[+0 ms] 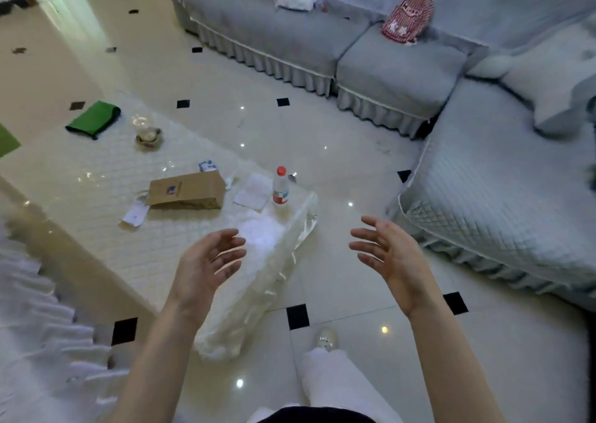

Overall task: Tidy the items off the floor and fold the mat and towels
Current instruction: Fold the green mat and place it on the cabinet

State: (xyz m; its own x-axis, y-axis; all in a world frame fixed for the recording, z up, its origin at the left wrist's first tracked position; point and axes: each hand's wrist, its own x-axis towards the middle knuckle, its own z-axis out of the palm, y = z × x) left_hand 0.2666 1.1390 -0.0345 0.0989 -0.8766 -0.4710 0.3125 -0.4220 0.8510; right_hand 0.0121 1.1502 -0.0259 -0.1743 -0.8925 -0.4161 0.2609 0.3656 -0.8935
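Hands, left (pixel 211 263) and right (pixel 388 255), are held empty with palms facing and fingers spread above the mat (pixel 106 177) on the floor, likely to take its folded corner, though bottle (pixel 280 186) and bag (pixel 187 190) are not yet cleared.

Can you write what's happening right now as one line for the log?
hands: left open, right open, holding nothing | mat: flat, corner folded over | on mat: bottle upright, paper bag lying
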